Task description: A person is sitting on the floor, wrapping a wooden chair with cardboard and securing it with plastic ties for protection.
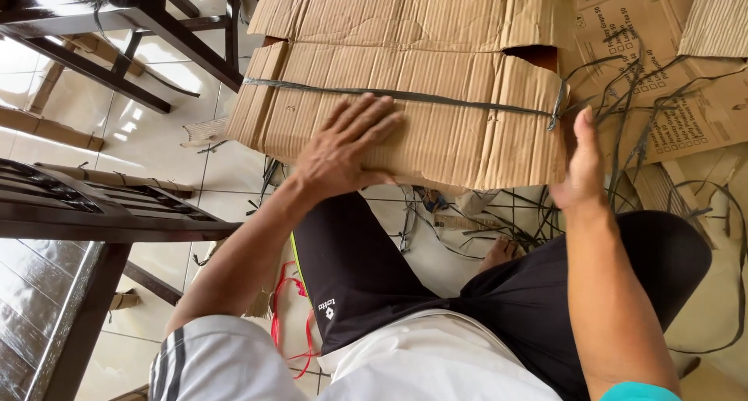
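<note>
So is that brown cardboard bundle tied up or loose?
Tied up: a black strap runs across the flattened brown cardboard bundle, knotted at its right edge.

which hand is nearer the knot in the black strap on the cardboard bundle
Right. The right hand is raised just beside the knot at the cardboard bundle's edge; the left hand lies flat on it, farther along.

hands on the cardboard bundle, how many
1: the left hand lies flat on the cardboard bundle; the right hand is raised by its strapped right edge, contact unclear.

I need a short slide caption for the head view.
Left hand presses strapped cardboard stack; right hand open beside it.
</note>
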